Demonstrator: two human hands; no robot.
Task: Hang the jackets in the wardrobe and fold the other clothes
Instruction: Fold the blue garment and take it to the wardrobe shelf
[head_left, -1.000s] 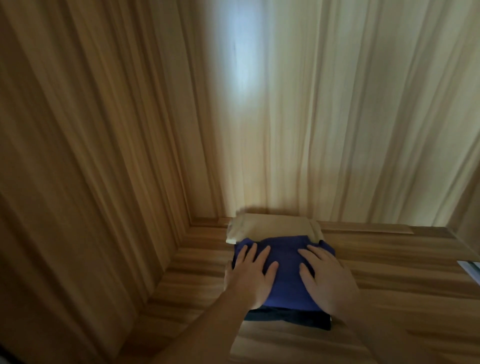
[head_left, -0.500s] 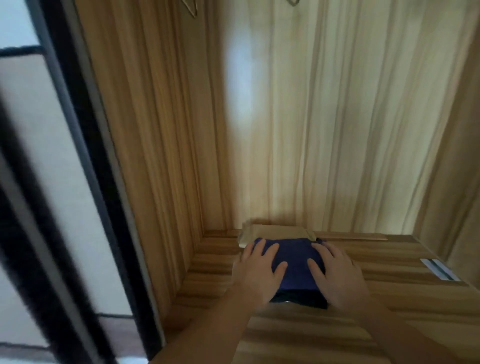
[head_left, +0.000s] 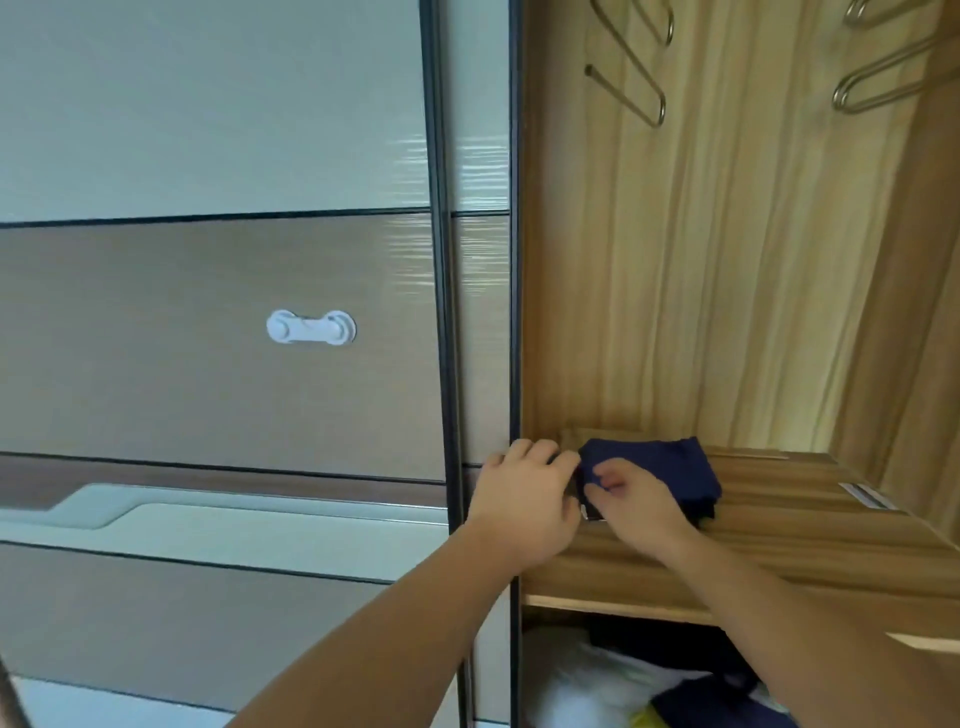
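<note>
the folded navy garment (head_left: 657, 470) lies on the wooden shelf (head_left: 810, 525) inside the open wardrobe, near the shelf's left end and toward the back. it sits on top of something darker, of which only a thin edge shows at the front right, and a tan folded piece (head_left: 571, 436) peeks out behind it against the back panel. the right hand (head_left: 631, 501) rests on the garment's near left corner with fingers curled, pinching the cloth there. the left hand (head_left: 524, 501) is at the pile's left side, fingers bent over the edge where the shelf meets the door frame; whether it grips cloth or only presses against it is hard to say from here, since the fingertips are hidden.

to the right of the pile the shelf is bare wood up to a small white strip (head_left: 865, 493) near the right wall. the shelf's front edge runs just below the wrists. left of the pile there is almost no room, as the dark door frame (head_left: 514, 312) stands right beside it. wire hangers (head_left: 639, 78) hang above. under the shelf, white, yellow and dark clothes (head_left: 623, 686) lie heaped.

half a second ago both hands lay flat and spread on top of the navy cloth; now they have shifted to its left side and closed. the view has swung left, so the sliding door (head_left: 223, 338) with its white child lock (head_left: 310, 327) fills the left half.
</note>
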